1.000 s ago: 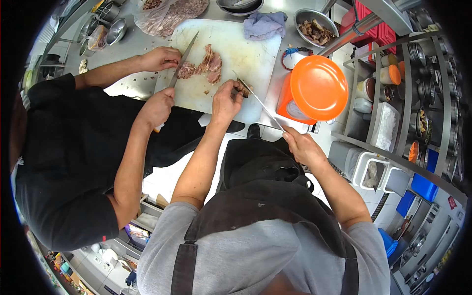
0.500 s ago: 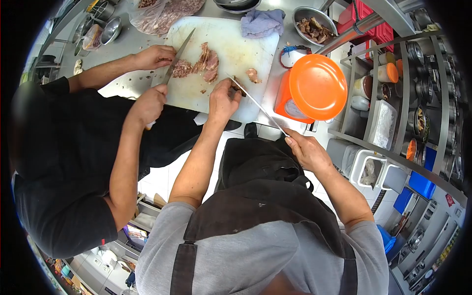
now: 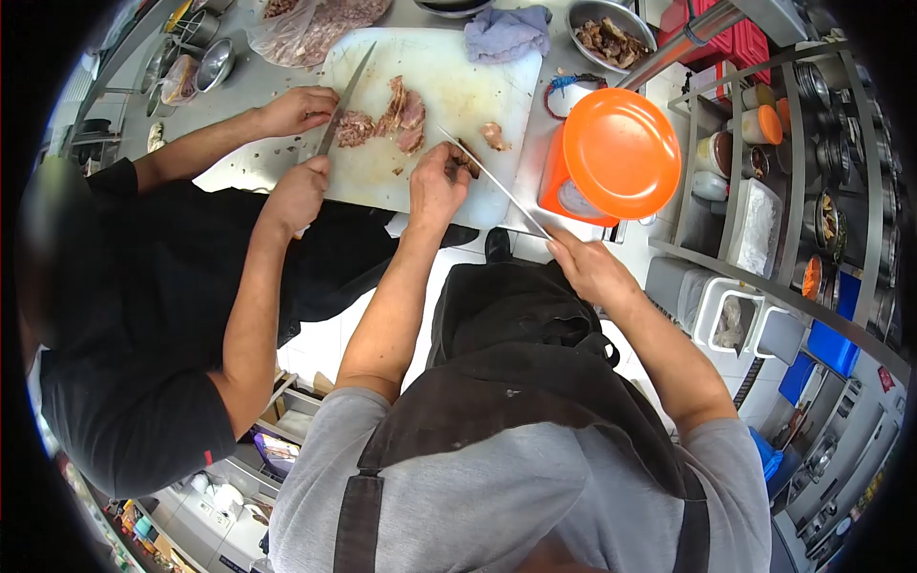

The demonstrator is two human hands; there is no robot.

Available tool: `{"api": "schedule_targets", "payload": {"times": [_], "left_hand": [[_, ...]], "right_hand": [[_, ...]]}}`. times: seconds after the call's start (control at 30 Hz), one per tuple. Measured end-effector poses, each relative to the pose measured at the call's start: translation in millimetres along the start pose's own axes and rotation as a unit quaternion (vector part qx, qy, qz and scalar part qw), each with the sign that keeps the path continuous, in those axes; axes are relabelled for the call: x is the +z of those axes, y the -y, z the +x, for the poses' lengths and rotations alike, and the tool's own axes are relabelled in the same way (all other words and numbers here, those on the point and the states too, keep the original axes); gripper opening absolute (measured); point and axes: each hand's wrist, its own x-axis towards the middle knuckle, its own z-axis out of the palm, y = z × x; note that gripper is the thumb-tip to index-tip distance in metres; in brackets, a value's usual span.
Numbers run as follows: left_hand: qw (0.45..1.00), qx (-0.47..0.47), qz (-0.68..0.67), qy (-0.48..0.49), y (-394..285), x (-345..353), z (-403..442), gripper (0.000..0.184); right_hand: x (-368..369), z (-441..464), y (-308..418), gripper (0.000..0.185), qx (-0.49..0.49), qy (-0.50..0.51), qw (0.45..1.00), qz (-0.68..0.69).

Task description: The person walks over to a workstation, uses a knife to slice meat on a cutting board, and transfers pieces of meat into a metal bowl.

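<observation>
Everything I see is centred on the white board (image 3: 439, 76). At its near edge, toward the right, the person in the grey shirt has the left hand (image 3: 437, 186) bent over it, fingers curled and fingertips on a dark piece (image 3: 468, 160). That piece lies on the near right part of the board. How tightly the fingers press I can't tell. The right hand (image 3: 590, 267) is off the board's near right corner, closed round the handle of a knife (image 3: 497, 181), whose thin blade slants in over the board, tip just beyond the left fingers, passing along the dark piece. Whether the edge touches the piece I can't make out.

A pale chunk (image 3: 494, 136) sits on the board's right half, a little beyond the dark piece. Pinkish meat (image 3: 411, 122) is at the board's middle, next to chopped meat (image 3: 354, 129) on its left side.

A co-worker in black stands left of the board, one hand (image 3: 298, 110) half curled by its left edge, the other wrapped round a broader knife (image 3: 349, 95) tilted over that edge.

Beyond the board's far edge lies a bag (image 3: 315, 33) of meat; a bluish cloth (image 3: 511, 36) overlaps its far right corner. To the board's right stands an orange scale (image 3: 623, 153), with a bowl (image 3: 577, 21) of brown pieces farther back.
</observation>
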Motion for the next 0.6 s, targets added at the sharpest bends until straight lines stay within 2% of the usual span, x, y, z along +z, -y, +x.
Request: {"api": "schedule_targets", "payload": {"times": [0.1,0.2,0.33,0.47,0.6], "left_hand": [[1.0,-0.011,-0.01,0.008,4.8,-1.5,0.2,0.023],[0.999,-0.019,0.009,0.027,2.5,-5.3,0.9,0.023],[0.997,-0.034,0.039,0.051,-1.7,-9.5,2.3,0.022],[0.999,-0.01,0.025,0.017,-8.8,-9.1,-1.6,0.022],[0.999,0.002,0.038,0.038,-13.6,-17.8,4.4,0.018]], "right_hand": [[5.6,-8.7,-13.5,0.037,-0.022,-0.028,0.999,0.011],[0.9,10.9,13.2,0.039,0.045,-0.003,0.999,0.018],[13.9,4.4,-3.2,0.04,0.022,-0.027,0.999,0.021],[12.8,-20.2,-23.6,0.037,0.05,-0.005,0.995,0.085],[11.8,-24.8,-20.5,0.036,-0.018,-0.061,0.997,0.039]]}}
